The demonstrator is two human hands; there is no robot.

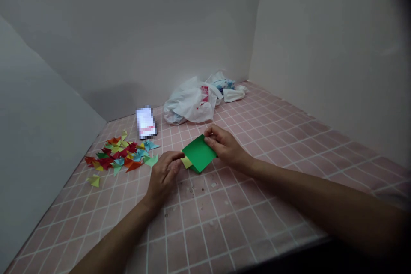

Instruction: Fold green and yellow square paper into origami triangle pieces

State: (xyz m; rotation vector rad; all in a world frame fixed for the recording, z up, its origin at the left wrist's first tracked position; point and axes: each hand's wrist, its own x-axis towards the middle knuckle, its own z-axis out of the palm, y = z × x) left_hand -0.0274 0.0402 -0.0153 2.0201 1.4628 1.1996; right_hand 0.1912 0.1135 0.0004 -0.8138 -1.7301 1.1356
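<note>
A square sheet of green paper (199,154) is held tilted above the pink tiled tabletop. My right hand (221,145) pinches it at its upper right corner between thumb and fingers. At the left corner, my left hand (165,173) has its bent fingers and thumb closed at the paper's edge. A piece of yellow paper (186,162) shows from under the green sheet, close to the left fingertips; most of it is hidden. Another green edge peeks out below.
Left of my hands lies a pile of small folded paper pieces (123,153) in several colours. Behind it a lit phone (146,123) leans upright. White plastic bags (192,100) sit by the back wall. Small scraps (213,184) dot the tabletop (224,227). Walls stand left, behind and right.
</note>
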